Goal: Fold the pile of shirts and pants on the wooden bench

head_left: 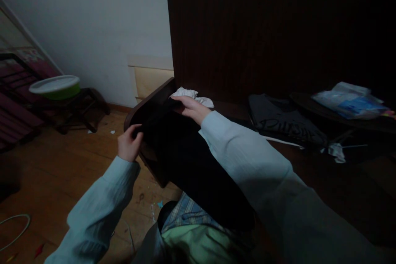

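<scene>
A black piece of clothing [192, 161] hangs between my two hands and drapes down toward my lap; its exact kind is lost in the dark. My left hand [130, 142] pinches one upper corner, thumb and fingers closed on the cloth. Farther up and to the right, my right hand [192, 108] grips another part of the same edge. White crumpled cloth [187, 93] lies just behind my right hand. Below the black garment, a blue plaid cloth [188, 214] and a light green cloth [198, 241] show near my body.
A dark wooden side panel [151, 101] stands behind my hands. To the right lie a folded dark grey garment [281, 121] and a plastic bag [349, 101]. At left, a green basin [58, 87] sits on a chair [77, 103]. Small scraps and a cable [21, 231] lie on the wooden floor.
</scene>
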`<action>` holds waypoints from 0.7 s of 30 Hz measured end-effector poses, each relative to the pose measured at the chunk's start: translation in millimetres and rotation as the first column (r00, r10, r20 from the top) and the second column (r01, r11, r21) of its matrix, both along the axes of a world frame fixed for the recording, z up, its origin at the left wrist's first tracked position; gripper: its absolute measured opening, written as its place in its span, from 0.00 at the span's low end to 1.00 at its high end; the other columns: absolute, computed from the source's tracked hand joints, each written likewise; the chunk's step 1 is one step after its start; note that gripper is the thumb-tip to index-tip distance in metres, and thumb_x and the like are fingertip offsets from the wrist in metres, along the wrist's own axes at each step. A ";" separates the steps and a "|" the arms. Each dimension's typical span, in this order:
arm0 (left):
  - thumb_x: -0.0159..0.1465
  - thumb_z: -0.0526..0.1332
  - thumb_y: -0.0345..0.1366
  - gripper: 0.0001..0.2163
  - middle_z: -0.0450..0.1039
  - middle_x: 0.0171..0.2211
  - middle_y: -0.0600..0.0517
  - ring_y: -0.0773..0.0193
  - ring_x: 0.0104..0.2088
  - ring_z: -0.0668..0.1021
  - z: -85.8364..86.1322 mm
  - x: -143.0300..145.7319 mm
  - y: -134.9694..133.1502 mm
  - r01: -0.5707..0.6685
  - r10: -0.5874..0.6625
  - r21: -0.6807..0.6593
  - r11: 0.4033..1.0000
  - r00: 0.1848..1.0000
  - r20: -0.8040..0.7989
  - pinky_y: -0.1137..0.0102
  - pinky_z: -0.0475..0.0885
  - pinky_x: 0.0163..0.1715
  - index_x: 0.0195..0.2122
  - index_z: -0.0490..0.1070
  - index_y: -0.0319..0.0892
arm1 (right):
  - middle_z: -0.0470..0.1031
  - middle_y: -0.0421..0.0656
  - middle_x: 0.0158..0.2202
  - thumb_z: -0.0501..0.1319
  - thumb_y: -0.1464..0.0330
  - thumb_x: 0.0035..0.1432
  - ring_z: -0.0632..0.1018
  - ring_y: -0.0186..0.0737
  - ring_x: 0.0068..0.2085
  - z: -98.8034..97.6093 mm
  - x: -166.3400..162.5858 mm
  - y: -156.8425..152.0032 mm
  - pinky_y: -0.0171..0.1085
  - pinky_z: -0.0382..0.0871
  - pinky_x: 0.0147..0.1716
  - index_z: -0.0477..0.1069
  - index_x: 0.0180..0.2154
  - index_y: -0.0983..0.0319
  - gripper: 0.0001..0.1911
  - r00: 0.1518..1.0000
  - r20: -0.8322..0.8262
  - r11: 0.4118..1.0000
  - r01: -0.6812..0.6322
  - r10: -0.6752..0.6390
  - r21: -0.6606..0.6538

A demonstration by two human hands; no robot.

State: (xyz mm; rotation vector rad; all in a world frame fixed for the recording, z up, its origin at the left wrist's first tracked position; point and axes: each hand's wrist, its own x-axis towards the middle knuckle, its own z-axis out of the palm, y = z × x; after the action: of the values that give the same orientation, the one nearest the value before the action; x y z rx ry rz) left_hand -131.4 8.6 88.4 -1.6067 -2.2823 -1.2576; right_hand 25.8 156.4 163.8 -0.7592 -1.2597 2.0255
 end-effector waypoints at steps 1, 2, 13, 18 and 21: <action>0.52 0.51 0.38 0.15 0.72 0.26 0.53 0.62 0.29 0.74 10.5 -6.6 3.8 -0.046 0.044 0.057 0.997 0.999 0.029 0.70 0.69 0.33 0.37 0.70 0.41 | 0.69 0.38 0.25 0.52 0.76 0.57 0.73 0.30 0.30 6.1 -5.4 4.7 0.32 0.71 0.35 0.64 0.31 0.65 0.05 0.999 -0.034 1.000 0.004 -0.004 -0.006; 0.51 0.50 0.38 0.14 0.71 0.26 0.53 0.63 0.29 0.73 19.9 -10.7 7.0 -0.070 0.065 0.095 0.993 0.997 0.049 0.70 0.68 0.33 0.35 0.70 0.40 | 0.69 0.38 0.25 0.51 0.76 0.57 0.73 0.29 0.30 11.4 -8.8 8.6 0.32 0.71 0.35 0.64 0.31 0.65 0.05 0.998 -0.056 1.000 0.008 -0.009 -0.011; 0.58 0.46 0.47 0.18 0.73 0.35 0.49 0.59 0.38 0.73 10.4 20.9 5.0 0.678 -0.675 -0.296 0.673 0.726 0.129 0.67 0.67 0.42 0.34 0.70 0.41 | 0.63 0.33 0.19 0.59 0.79 0.47 0.63 0.25 0.18 -38.5 102.2 -8.5 0.24 0.54 0.13 0.65 0.30 0.64 0.07 0.847 0.529 0.993 -0.015 -0.048 0.115; 0.58 0.50 0.47 0.19 0.70 0.42 0.43 0.56 0.44 0.72 -27.5 24.7 46.3 0.495 -0.530 -0.311 0.811 0.847 -0.033 0.61 0.65 0.47 0.42 0.67 0.38 | 0.65 0.32 0.20 0.62 0.77 0.44 0.62 0.24 0.17 -70.1 141.5 -22.9 0.26 0.52 0.15 0.66 0.33 0.63 0.11 0.747 0.665 0.980 -0.128 -0.008 0.155; 0.57 0.52 0.44 0.20 0.67 0.48 0.40 0.54 0.48 0.69 -39.8 24.9 68.5 0.397 -0.483 -0.403 0.825 0.865 -0.135 0.59 0.63 0.50 0.46 0.66 0.36 | 0.64 0.31 0.19 0.61 0.77 0.43 0.62 0.25 0.18 -77.0 148.8 -27.3 0.26 0.54 0.18 0.65 0.34 0.63 0.12 0.771 0.636 0.959 -0.155 -0.034 0.238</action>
State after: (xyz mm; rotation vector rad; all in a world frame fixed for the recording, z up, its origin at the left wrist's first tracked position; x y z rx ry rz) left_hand -106.5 77.1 48.6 -2.3807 -2.1528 -0.6576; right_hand 174.6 129.1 86.8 -1.3458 -1.9209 1.6159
